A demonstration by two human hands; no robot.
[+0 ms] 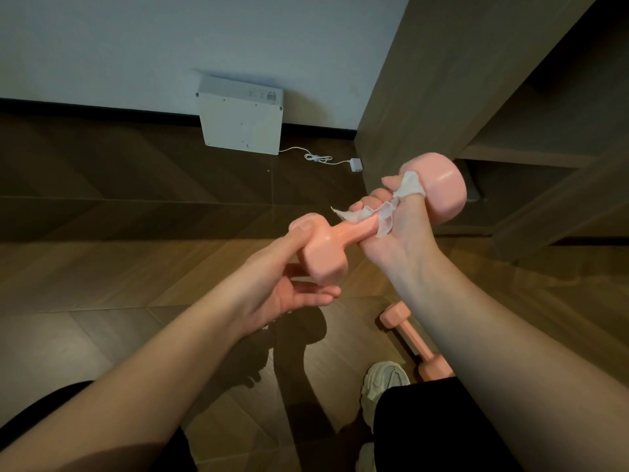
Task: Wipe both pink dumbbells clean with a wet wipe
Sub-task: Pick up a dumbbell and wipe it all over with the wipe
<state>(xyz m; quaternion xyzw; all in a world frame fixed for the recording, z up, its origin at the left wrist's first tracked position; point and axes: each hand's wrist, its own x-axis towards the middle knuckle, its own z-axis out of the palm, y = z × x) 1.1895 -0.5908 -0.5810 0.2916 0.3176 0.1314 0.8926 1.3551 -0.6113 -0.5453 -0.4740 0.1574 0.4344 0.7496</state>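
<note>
**Centre of frame.** Your left hand (282, 284) pinches the near head of the held dumbbell (343, 232), with the thumb on top and the fingers spread beneath. Your right hand (391, 236) curls its fingers round the handle and presses the wet wipe (412, 186) to it. The crumpled wipe hides parts of the fingers, and one fold reaches the far head.

**Lower right.** The second dumbbell (397, 317) lies on the wooden floor (136, 267) beside a pale shoe (384, 379). Your right forearm cuts off much of its shaft and its other head.

**Upper centre.** A white box (241, 120) stands against the wall.
</note>
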